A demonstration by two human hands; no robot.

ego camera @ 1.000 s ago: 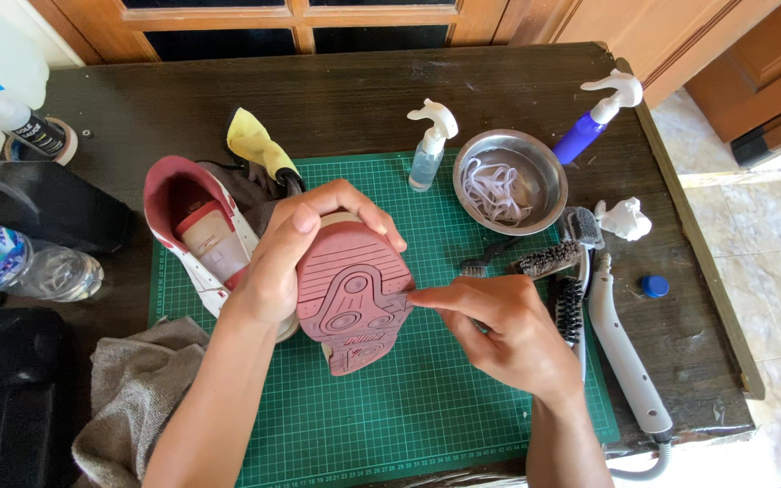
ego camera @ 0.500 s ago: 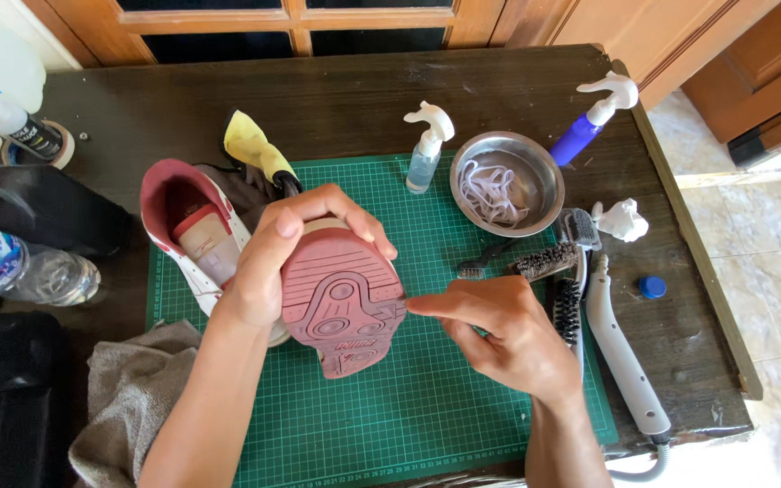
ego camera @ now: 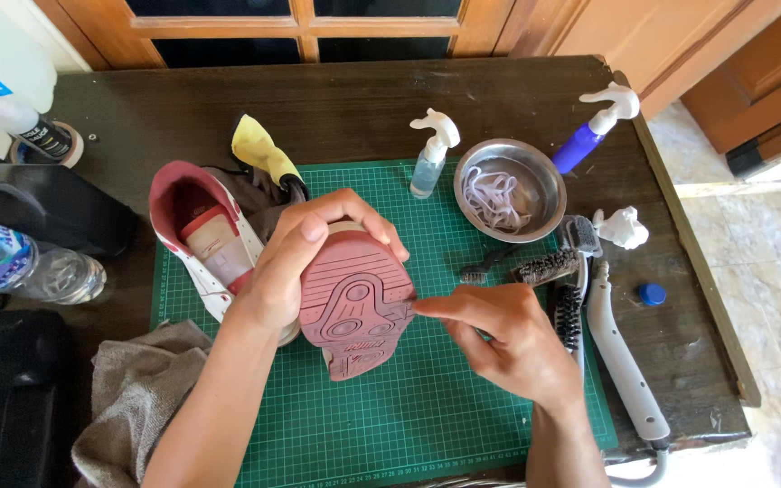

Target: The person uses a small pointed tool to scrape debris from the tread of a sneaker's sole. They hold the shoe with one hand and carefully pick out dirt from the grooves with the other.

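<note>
free: green mat (ego camera: 427,425) near edge | blocked right: brushes (ego camera: 558,280), steel bowl (ego camera: 510,190) | left: second shoe (ego camera: 205,239)

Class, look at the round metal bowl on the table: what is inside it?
The metal bowl holds a loose tangle of pale shoelaces. Whether there is water in it, or anything beneath the laces, cannot be seen.
</note>
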